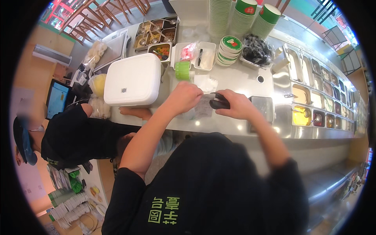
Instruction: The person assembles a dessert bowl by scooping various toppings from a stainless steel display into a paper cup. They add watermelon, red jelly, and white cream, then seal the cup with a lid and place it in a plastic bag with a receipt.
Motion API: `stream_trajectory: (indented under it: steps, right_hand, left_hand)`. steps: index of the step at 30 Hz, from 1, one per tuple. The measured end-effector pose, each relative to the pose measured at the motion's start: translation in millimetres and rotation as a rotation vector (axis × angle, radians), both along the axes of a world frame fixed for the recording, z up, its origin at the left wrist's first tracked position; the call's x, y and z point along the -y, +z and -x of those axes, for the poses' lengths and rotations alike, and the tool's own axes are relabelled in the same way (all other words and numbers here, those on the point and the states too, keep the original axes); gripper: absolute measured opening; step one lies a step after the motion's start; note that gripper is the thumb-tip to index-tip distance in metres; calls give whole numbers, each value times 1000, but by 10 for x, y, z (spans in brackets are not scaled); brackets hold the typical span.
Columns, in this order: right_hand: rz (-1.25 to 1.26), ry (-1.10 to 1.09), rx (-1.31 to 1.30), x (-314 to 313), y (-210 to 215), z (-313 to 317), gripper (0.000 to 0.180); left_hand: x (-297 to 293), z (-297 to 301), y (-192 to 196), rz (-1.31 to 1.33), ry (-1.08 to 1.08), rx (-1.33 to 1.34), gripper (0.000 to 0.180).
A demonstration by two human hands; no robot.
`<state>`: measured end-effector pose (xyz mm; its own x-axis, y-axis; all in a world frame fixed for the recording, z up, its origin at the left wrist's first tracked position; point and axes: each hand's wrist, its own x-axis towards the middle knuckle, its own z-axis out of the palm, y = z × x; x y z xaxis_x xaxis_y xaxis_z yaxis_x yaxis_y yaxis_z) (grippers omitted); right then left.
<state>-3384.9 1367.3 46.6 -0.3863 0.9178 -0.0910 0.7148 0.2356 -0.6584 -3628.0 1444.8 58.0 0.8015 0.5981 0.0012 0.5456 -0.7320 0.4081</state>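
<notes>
My right hand (237, 105) is wrapped round a black stapler (220, 102), its jaws pointing left toward my other hand. My left hand (184, 96) is closed in a pinch at the top of a thin, see-through plastic bag (190, 114). A pale printed slip (204, 108) hangs at the bag, just below the stapler's front end. What exactly lies between the jaws is too small to tell. Just beyond my hands, white napkins (206, 83) lie on the steel counter beside a green carton (182, 70).
A big white lidded box (132, 80) stands left, with a co-worker (78, 135) beside it. Ahead are stacked paper cups (220, 15), lidded bowls (228, 51) and a bag of black items (256, 50). Topping trays (301, 96) line the right; a dark flat device (261, 109) sits near my right forearm.
</notes>
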Motion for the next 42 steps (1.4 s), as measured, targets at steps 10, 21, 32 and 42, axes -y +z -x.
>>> stream_trajectory:
  steps: [10, 21, 32, 42]
  right_hand:
    - [-66, 216, 161, -375, 5, 241, 51]
    - [-16, 207, -37, -374, -191, 357, 51]
    - [98, 262, -58, -461, -1136, 504, 46]
    - [8, 169, 76, -284, -650, 201, 54]
  left_hand:
    - [80, 73, -21, -193, 22, -123, 11]
    - [37, 112, -66, -223, -29, 118, 14]
    - [61, 228, -220, -200, 22, 269, 16]
    - [50, 262, 51, -218, 119, 228, 35]
